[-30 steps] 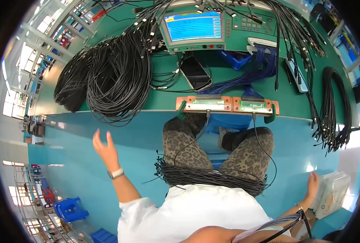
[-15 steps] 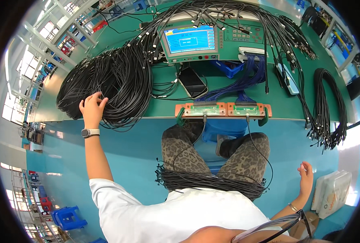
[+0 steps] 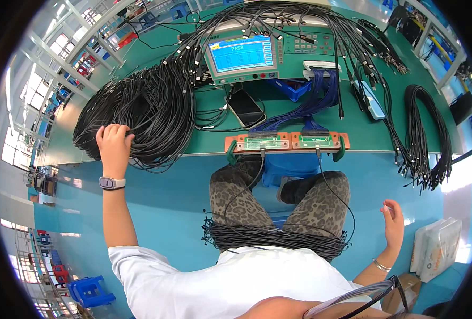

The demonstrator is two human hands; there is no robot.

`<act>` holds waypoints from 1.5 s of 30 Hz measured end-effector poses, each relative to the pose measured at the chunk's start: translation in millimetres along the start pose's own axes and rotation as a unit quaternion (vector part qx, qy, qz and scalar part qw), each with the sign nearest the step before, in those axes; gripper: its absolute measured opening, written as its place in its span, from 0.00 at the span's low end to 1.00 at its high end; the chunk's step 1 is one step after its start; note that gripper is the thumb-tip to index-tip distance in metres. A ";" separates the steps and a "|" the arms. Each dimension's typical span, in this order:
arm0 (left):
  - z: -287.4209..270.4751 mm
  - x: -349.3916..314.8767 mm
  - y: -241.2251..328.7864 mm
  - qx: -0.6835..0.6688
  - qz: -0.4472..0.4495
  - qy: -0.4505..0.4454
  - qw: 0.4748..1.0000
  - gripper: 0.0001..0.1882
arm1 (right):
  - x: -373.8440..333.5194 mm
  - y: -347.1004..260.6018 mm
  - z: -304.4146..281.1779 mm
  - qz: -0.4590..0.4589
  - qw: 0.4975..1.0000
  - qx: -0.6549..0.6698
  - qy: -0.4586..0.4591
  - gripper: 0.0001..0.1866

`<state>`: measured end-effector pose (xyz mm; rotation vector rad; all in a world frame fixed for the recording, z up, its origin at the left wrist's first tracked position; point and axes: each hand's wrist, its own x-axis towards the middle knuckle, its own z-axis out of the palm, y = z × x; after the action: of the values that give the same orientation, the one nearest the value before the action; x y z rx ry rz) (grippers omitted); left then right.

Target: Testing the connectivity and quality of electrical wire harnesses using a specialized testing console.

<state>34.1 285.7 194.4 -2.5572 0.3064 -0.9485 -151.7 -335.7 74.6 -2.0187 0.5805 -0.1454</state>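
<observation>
At the left, my left hand [image 3: 115, 144] rests at the near edge of a big pile of black cables [image 3: 156, 111], fingers bent over the strands and thumb apart. I see no cable clearly held in it. My right hand [image 3: 393, 219] hangs in the air right of my legs, fingers loosely curled and apart, holding nothing. A test fixture [image 3: 263, 142] with two green boards sits at the table's front edge, a black cable plugged into each half. Those cables hang toward a bundle of black cables [image 3: 273, 240] across my lap. The tester's screen [image 3: 241, 55] is blue.
More cables drape over the tester, and a looped bundle [image 3: 427, 127] hangs over the right table edge. A phone [image 3: 246, 108], blue ribbon wiring [image 3: 294, 112] and a blue tray [image 3: 291, 90] lie behind the fixture. A blue stool [image 3: 90, 291] stands at lower left, white bags [image 3: 435, 250] at lower right.
The tester screen has switched from a small pop-up box to a results table. My left hand has shifted slightly left and its fingers have bent more. My right hand has moved slightly left.
</observation>
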 end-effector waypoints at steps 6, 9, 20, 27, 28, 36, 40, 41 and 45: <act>-38.1 23.4 -8.1 -0.077 -0.070 0.012 0.994 0.09 | 2.9 -22.8 27.5 -0.038 0.998 -0.041 -0.037 0.13; -58.3 24.4 2.2 -0.194 -0.145 -0.067 0.968 0.08 | 2.7 -33.6 48.9 -0.100 0.992 -0.054 -0.063 0.12; -184.7 -32.8 123.3 -0.471 0.291 -0.028 0.832 0.05 | -31.4 -122.1 177.0 -0.033 0.651 0.406 -0.640 0.24; -135.2 -74.6 126.5 -0.364 0.190 -0.023 0.912 0.05 | -27.3 -160.8 184.8 -0.143 0.313 0.755 -0.558 0.18; -131.9 -82.3 114.8 -0.314 0.109 0.021 0.943 0.04 | -21.0 -159.5 169.5 -0.231 0.253 0.755 -0.559 0.16; -139.9 -141.6 55.9 0.046 -0.247 0.400 0.882 0.12 | -25.4 -104.5 23.7 -0.389 0.445 0.637 -0.494 0.23; -125.6 -133.9 61.2 -0.231 -0.518 0.406 0.717 0.12 | -28.5 -79.6 -4.0 -0.416 0.513 0.668 -0.342 0.19; -120.5 -130.6 64.2 -0.249 -0.531 0.308 0.749 0.12 | -27.0 -73.2 -9.4 -0.407 0.538 0.680 -0.287 0.18; -98.6 -124.4 64.3 -0.351 -0.594 0.032 0.723 0.11 | -13.1 -47.5 -26.7 -0.312 0.605 0.715 -0.159 0.15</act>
<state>-128.3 241.3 163.1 -3.3322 -1.4384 -1.5006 -156.1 -332.2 130.4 -0.4834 -0.4872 -0.4730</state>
